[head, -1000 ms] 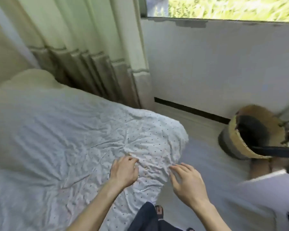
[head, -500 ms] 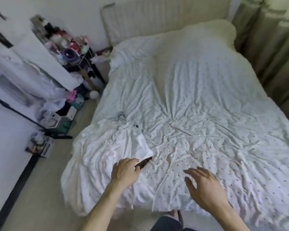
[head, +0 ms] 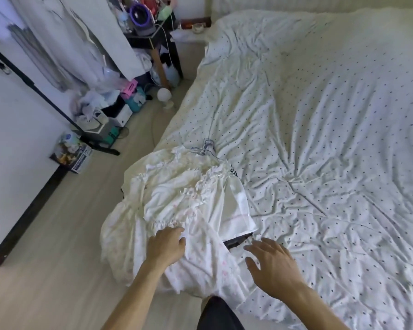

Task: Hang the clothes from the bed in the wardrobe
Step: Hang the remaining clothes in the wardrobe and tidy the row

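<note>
White clothes [head: 181,201] lie on dotted bed [head: 320,139], clutter [head: 100,108] alongside

I read soft, even daylight with no glare; it is strongest on the far right of the bed sheet [head: 332,103], which takes a pale yellow cast there; the left wall [head: 14,129] reads cooler, bluish; crease shadows are shallow; the dark skirting [head: 31,210] bows near the edge; fine detail is slightly soft throughout.

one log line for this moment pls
phase: reaching for clothes | left hand: on white clothes, grip unclear | right hand: open, above bed | hangers: at far end of clothes
</note>
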The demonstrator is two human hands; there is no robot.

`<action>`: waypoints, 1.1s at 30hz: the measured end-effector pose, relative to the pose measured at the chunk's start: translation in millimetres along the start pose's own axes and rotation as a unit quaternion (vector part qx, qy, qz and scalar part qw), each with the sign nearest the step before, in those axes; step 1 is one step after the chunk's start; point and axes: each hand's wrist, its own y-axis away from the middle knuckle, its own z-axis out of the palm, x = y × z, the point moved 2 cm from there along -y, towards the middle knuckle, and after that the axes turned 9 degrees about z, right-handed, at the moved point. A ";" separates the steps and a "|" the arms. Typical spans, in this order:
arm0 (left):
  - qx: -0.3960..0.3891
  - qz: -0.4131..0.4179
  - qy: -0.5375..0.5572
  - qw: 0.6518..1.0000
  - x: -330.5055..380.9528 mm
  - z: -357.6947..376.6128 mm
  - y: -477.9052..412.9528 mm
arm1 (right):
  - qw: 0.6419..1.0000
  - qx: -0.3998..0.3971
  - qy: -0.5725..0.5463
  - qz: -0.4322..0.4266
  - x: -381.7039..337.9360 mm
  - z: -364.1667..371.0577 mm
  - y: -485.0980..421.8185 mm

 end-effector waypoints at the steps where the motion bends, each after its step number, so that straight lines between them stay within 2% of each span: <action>1: -0.002 0.006 0.001 1.000 -11.5 -3.3 -18.7 | 1.000 -0.009 0.005 0.004 -8.9 1.1 -19.5; 8: 0.042 0.031 -0.026 0.998 -96.5 -53.6 -181.1 | 0.995 -0.083 0.028 0.049 -68.7 3.2 -184.3; 12: 0.050 0.050 -0.052 0.996 -141.0 -86.0 -290.0 | 0.994 -0.074 0.012 0.085 -91.6 1.5 -283.7; 18: 0.035 0.093 -0.087 0.991 -167.9 -100.6 -418.6 | 0.988 -0.018 -0.044 0.149 -101.9 4.3 -406.3; 23: -0.040 0.131 -0.099 0.986 -166.9 -89.2 -462.9 | 0.980 -0.054 -0.032 0.189 -87.7 9.5 -455.7; 27: -0.028 0.138 -0.148 0.979 -163.0 -84.5 -470.6 | 0.979 -0.061 0.003 0.193 -78.2 8.8 -465.0; 33: -0.019 0.134 -0.089 0.987 -156.6 -92.8 -457.7 | 0.980 -0.043 -0.020 0.192 -65.9 17.7 -450.6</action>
